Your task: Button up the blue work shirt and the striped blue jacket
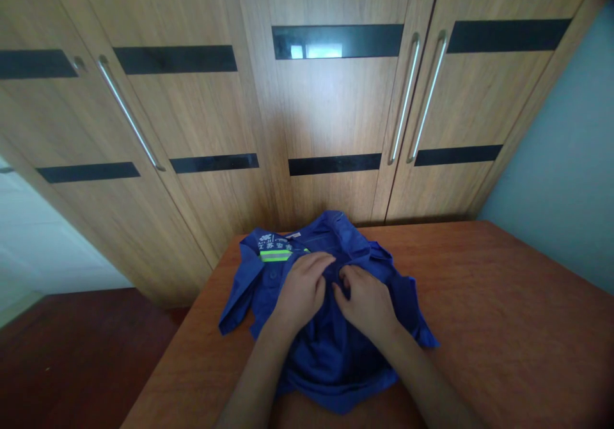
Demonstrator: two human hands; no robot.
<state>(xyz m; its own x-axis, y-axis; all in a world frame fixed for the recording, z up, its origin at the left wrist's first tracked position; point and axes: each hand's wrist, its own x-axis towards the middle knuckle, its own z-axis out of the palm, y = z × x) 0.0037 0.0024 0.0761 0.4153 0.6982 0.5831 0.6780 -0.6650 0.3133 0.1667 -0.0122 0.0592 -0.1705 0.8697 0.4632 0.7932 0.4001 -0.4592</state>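
A blue work jacket (336, 358) lies spread on the reddish-brown wooden table, its collar toward the cupboard and its hem toward me. White lettering and a yellow-green and silver reflective strip (275, 256) mark its left chest area. My left hand (303, 291) is on the front of the jacket, fingers closed on the cloth near the opening. Just to its right, my right hand (368, 301) has curled fingers gripping the cloth on the other side. The fingertips of both hands are partly hidden in the folds. Both sleeves stick out sideways.
Behind the table (503, 301) stands a tall wooden cupboard (330, 109) with black strips and long metal handles (405, 100). A pale blue wall (561, 160) is at the right. Dark red floor (86, 358) shows at the lower left.
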